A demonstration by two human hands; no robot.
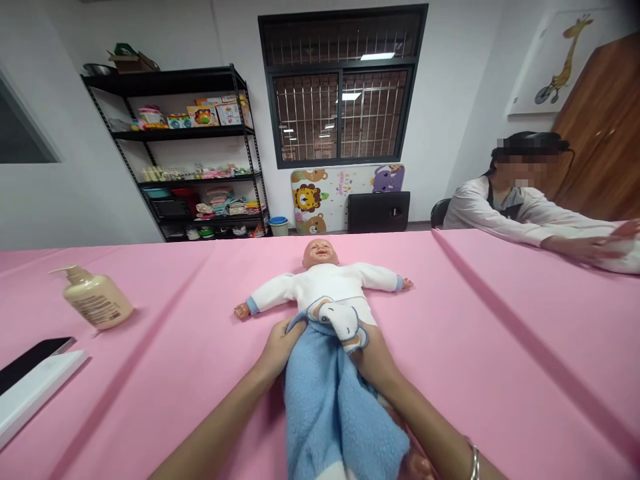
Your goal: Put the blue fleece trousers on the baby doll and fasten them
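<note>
A baby doll (pixel 330 283) in a white long-sleeved top with blue cuffs lies on its back, arms spread and head away from me. Over its lower body are light-blue fleece baby pants (pixel 320 387), with a white animal-face flap folded at the top. My left hand (pixel 281 343) is closed on the left side of the pants' upper edge. On the opposite side, my right hand (pixel 375 357) grips the upper edge beside the flap, its fingers partly hidden by cloth. One doll foot (pixel 420 465) shows past the right pant leg; most of the legs are covered.
A pink sheet (pixel 200 413) covers the table. At left stand a pump bottle (pixel 97 297), a black phone (pixel 37 360) and a white flat box (pixel 43 393). Another person (pixel 520 200) sits at the right edge, arms on the table. Behind are black shelves (pixel 165 83).
</note>
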